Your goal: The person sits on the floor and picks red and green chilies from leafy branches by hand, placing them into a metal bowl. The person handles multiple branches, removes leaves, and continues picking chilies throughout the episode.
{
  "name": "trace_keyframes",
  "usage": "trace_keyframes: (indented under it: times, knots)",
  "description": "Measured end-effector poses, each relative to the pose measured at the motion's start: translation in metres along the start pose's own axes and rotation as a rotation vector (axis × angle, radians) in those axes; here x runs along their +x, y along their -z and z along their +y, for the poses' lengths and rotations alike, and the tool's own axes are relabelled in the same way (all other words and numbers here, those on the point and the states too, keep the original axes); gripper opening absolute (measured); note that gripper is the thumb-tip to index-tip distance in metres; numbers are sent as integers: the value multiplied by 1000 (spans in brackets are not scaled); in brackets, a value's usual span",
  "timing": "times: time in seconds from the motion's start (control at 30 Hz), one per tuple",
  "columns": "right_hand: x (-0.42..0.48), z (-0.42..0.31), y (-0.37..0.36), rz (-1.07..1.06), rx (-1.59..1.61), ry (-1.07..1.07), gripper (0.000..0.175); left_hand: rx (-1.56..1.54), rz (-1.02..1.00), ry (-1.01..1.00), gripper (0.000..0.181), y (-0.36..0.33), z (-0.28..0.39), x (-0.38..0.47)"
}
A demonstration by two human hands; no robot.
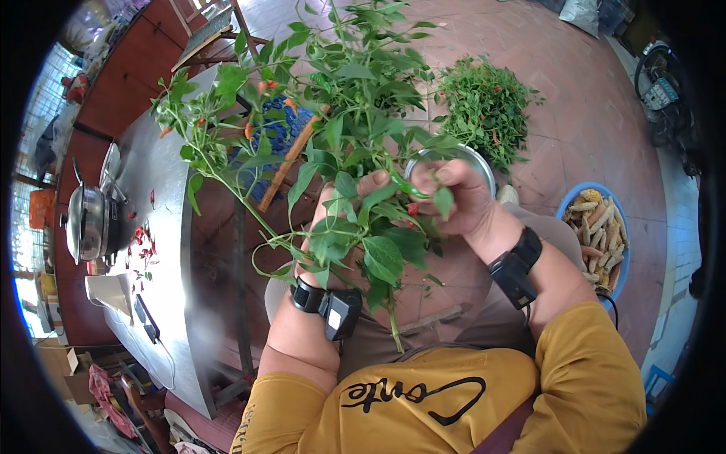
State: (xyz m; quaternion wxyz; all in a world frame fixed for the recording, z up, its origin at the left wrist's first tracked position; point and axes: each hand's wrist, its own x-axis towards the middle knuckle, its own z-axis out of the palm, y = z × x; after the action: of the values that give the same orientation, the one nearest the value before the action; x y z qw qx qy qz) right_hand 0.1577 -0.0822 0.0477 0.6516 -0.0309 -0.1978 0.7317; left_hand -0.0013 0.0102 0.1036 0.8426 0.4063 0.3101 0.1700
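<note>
A large leafy chili pepper plant [383, 258] stands between my forearms, its cut stem pointing down towards my lap. My left hand [368, 184] grips its branches, and leaves cover most of the fingers. A curved green chili pepper [407, 186] hangs from the plant between my two hands. Just right of it, my right hand [462, 193] has thumb and fingers pinched together at a small leaf [443, 202]. Whether those fingers also touch the green chili is hard to see. A red chili [413, 210] shows among the leaves below. Orange-red chilies [248, 131] hang on the left branches.
Behind my right hand is a round metal bowl [489, 164] on the tiled floor. Beyond it lies a heap of cut pepper plants [488, 108]. A blue basin [625, 255] of corncobs stands right. Left, a metal table [164, 318] carries red chilies [144, 241], a pot [85, 221] and a phone [146, 319].
</note>
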Motion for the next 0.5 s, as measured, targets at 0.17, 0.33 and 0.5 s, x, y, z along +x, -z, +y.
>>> trace_keyframes:
  times: [0.17, 0.33, 0.5]
  knots:
    - [-10, -40, 0, 486, -407, 98, 17, 23, 1, -4, 18, 6, -3, 15]
    - [-16, -47, 19, 928, -1416, 30, 20, 116, 43, -48, 20, 14, -6, 22]
    - [-15, -46, 12, 917, -1940, 105, 26, 105, 20, -46, 20, 13, -6, 20]
